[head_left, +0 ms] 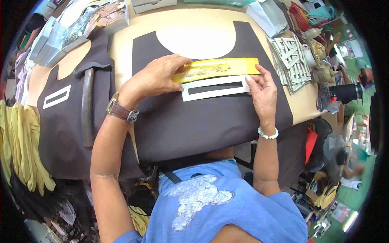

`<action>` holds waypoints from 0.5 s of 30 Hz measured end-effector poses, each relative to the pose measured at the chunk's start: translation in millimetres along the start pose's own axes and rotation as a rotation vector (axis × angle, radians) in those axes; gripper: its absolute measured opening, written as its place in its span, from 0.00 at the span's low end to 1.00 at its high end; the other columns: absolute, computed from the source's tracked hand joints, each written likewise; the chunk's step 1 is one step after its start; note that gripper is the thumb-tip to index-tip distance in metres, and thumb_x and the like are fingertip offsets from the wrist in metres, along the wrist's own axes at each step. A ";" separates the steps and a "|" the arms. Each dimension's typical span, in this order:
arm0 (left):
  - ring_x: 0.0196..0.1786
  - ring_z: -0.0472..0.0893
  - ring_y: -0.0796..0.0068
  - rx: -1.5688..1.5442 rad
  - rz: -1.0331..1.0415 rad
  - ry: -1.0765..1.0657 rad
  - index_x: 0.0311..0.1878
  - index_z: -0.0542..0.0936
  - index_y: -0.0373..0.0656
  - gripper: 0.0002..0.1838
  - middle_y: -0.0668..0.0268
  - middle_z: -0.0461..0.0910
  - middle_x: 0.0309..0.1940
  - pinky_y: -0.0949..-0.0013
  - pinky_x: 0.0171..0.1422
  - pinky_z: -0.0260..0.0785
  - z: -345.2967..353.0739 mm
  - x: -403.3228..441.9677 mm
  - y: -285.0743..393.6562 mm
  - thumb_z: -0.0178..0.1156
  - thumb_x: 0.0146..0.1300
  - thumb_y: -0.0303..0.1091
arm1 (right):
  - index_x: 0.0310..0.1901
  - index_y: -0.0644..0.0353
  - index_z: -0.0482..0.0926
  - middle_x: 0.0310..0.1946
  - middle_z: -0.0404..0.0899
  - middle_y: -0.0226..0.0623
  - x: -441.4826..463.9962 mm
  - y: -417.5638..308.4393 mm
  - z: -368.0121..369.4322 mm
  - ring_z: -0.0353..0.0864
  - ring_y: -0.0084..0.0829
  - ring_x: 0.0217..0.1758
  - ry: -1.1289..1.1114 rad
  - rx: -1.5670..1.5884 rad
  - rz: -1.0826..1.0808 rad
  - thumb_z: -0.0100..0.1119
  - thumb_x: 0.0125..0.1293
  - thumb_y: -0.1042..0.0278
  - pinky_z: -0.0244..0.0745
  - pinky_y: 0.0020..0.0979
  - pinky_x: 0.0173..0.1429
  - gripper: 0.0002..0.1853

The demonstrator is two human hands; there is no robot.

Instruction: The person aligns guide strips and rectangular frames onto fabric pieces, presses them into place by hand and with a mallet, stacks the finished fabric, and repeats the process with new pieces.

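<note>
A long yellow strip point(221, 67) with worn, dark-smudged marks spans between my hands over the dark brown sheet point(194, 129). My left hand point(160, 75) grips its left end, thumb below and fingers above. At the other end, my right hand point(264, 95) has its index finger against the strip's tip, while its thumb rests at the corner of a white rectangular frame point(194, 95). This frame has a long slot and lies on the sheet just below the strip. The left thumb is close to the frame's left corner.
A hammer point(88, 105) lies on a second dark piece point(60, 129) at left, beside another white slotted frame point(56, 96). White slotted pieces point(292, 60) are piled at right. Boxes point(107, 18) line the back; yellow gloves point(24, 141) hang at the left edge.
</note>
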State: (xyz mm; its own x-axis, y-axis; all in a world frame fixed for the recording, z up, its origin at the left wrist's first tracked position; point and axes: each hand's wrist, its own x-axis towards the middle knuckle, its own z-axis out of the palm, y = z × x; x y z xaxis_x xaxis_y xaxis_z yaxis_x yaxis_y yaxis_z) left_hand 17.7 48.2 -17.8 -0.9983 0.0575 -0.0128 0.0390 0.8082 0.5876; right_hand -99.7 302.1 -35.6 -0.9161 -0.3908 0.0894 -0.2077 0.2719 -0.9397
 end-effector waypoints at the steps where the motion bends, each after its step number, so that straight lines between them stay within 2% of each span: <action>1: 0.50 0.77 0.64 -0.015 -0.001 -0.001 0.58 0.71 0.41 0.33 0.58 0.76 0.47 0.64 0.61 0.69 0.0 -0.5 0.3 0.67 0.44 0.32 | 0.57 0.73 0.68 0.32 0.80 0.35 -1.8 -2.9 -3.8 0.75 0.18 0.30 0.034 -0.001 0.012 0.59 0.61 0.76 0.71 0.19 0.35 0.22; 4: 0.53 0.77 0.64 -0.055 -0.021 -0.021 0.58 0.70 0.41 0.33 0.59 0.75 0.49 0.64 0.63 0.69 -2.5 -0.3 3.5 0.67 0.44 0.29 | 0.55 0.73 0.70 0.31 0.79 0.34 -8.2 1.6 -18.3 0.75 0.17 0.30 0.004 -0.091 0.025 0.60 0.61 0.77 0.71 0.19 0.35 0.21; 9: 0.51 0.77 0.64 -0.032 -0.024 -0.018 0.58 0.70 0.41 0.34 0.59 0.75 0.48 0.65 0.62 0.69 -1.1 -0.2 3.6 0.67 0.43 0.27 | 0.54 0.72 0.72 0.26 0.79 0.31 -13.1 4.1 -13.6 0.74 0.15 0.29 -0.014 -0.012 0.031 0.63 0.57 0.78 0.70 0.18 0.35 0.22; 15: 0.51 0.77 0.64 -0.055 -0.005 -0.016 0.59 0.70 0.41 0.35 0.59 0.75 0.47 0.64 0.61 0.70 -2.5 -0.7 3.6 0.67 0.43 0.26 | 0.51 0.72 0.74 0.25 0.82 0.34 -11.5 7.8 -9.4 0.75 0.15 0.27 0.042 -0.082 0.043 0.64 0.55 0.78 0.69 0.19 0.34 0.21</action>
State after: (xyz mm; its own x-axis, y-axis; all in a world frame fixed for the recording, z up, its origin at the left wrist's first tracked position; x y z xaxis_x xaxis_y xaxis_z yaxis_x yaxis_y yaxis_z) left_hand 18.4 49.6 -13.7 -0.9976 0.0627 -0.0287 0.0306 0.7750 0.6312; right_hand -94.0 317.0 -40.9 -0.9379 -0.3406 0.0652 -0.1938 0.3590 -0.9130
